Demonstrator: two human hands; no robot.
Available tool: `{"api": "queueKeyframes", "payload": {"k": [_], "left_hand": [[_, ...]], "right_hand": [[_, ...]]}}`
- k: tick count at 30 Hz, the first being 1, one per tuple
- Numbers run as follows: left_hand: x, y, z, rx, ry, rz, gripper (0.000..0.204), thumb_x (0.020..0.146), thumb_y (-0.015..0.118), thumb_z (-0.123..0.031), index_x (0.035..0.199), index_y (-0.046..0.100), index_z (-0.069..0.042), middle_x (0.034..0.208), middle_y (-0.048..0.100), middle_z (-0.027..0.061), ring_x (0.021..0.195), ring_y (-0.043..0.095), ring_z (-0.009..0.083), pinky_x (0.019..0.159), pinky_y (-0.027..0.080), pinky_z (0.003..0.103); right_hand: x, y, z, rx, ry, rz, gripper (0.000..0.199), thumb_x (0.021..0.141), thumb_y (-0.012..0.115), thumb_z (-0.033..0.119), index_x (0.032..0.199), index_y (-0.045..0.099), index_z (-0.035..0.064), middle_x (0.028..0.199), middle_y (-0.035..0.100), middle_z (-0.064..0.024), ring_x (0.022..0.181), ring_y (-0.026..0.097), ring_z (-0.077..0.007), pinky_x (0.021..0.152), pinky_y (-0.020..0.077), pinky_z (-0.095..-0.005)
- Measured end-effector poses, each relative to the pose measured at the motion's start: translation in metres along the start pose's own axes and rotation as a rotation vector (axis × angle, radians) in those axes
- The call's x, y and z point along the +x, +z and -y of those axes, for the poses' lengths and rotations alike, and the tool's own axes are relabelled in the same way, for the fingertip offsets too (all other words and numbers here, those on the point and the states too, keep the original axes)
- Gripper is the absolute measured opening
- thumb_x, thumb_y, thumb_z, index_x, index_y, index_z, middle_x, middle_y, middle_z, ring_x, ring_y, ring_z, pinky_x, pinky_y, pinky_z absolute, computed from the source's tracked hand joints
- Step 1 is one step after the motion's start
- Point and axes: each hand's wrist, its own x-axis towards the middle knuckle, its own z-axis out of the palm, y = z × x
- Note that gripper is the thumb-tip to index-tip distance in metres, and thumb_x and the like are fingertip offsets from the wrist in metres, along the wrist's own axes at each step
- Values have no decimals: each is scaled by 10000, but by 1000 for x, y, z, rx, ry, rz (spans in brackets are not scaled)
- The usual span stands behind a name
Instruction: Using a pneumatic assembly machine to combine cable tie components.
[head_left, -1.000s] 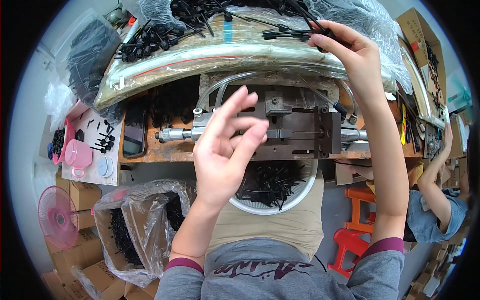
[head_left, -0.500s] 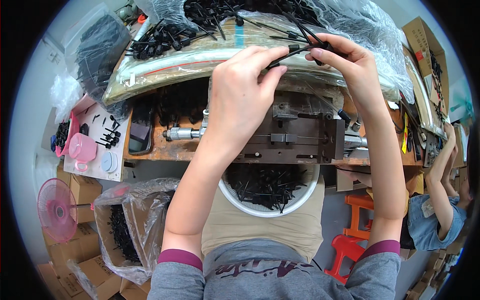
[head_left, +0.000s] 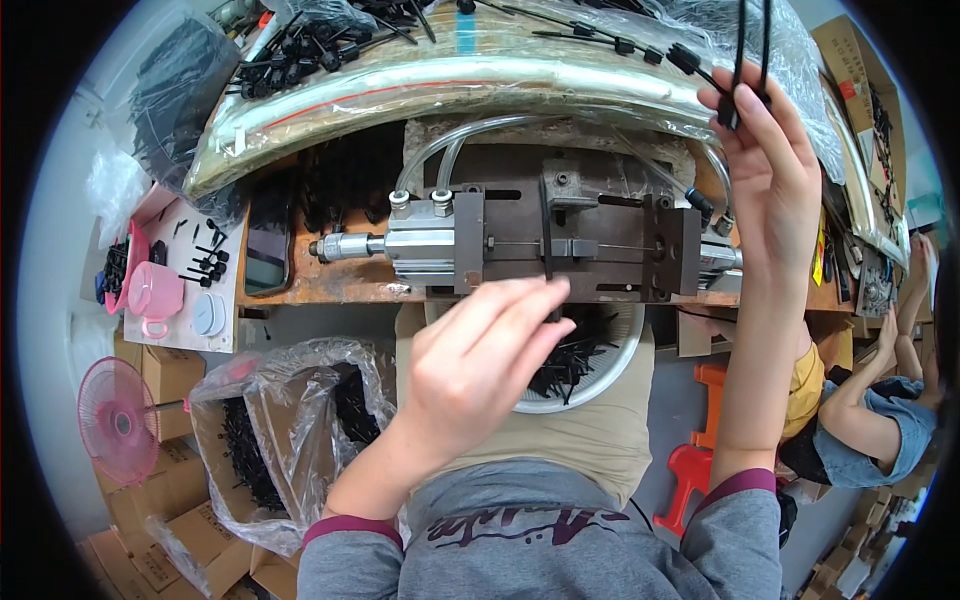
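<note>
My left hand (head_left: 480, 355) is low, just in front of a dark metal fixture (head_left: 515, 270). Its thumb and fingers pinch the lower end of a black cable tie (head_left: 546, 240), which stands up across the fixture's small central block (head_left: 572, 248). Raised at the upper right, my right hand (head_left: 770, 170) is closed on several long black cable ties (head_left: 740, 60) with blocky heads. Below my left hand, a white basket (head_left: 600, 388) of black ties sits at my lap, partly covered by the hand.
Metal cylinders (head_left: 420, 245) with clear hoses flank the fixture. Behind it lies a plastic-wrapped curved pad (head_left: 400, 95) with a pile of black ties (head_left: 310, 50). At left are a phone (head_left: 268, 250), a pink cup (head_left: 155, 295) and a fan (head_left: 118, 420). A co-worker (head_left: 870, 420) sits at right.
My hands have separated. The left came down toward me with one cable tie, to the front of the fixture; the right moved right, still gripping the other ties.
</note>
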Motion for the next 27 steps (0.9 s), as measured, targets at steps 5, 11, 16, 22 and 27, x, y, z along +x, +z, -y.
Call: {"api": "queueKeyframes", "payload": {"k": [5, 11, 16, 22, 27], "left_hand": [[-16, 19, 1, 14, -92, 135, 256, 725, 799, -37, 963, 710, -13, 1064, 696, 133, 777, 696, 218, 679, 564, 306], [-19, 36, 15, 305, 104, 213, 231, 723, 786, -111, 918, 697, -24, 1219, 673, 115, 701, 682, 182, 610, 527, 279], [-10, 36, 15, 358, 113, 237, 244, 704, 796, -121, 911, 703, -31, 1202, 682, 112, 645, 660, 178, 586, 512, 276], [-9, 37, 15, 352, 82, 233, 226, 700, 800, -129, 890, 711, -45, 1184, 692, 105, 583, 634, 177, 567, 501, 264], [-8, 37, 14, 356, 67, 252, 229, 701, 800, -129, 894, 711, -45, 1184, 693, 98, 571, 627, 174, 555, 495, 262]], "right_hand": [[-38, 9, -6, 171, 66, -37, 307, 937, 605, 39, 1230, 596, -51, 1123, 679, -194, 984, 693, -254, 883, 533, -319], [-80, 9, -11, 217, 154, -141, 332, 920, 614, 17, 1244, 581, -49, 1104, 681, -199, 946, 700, -253, 833, 539, -319], [-104, 12, -9, 218, 210, -143, 335, 904, 620, -2, 1235, 594, -47, 1089, 685, -204, 909, 703, -261, 826, 537, -323], [-120, 13, -10, 261, 252, -143, 329, 882, 637, -23, 1209, 614, -50, 1067, 688, -201, 888, 702, -269, 829, 555, -360], [-126, 14, -13, 247, 310, -124, 342, 873, 666, -8, 1206, 611, -61, 1057, 690, -223, 865, 707, -277, 821, 564, -365]]}}
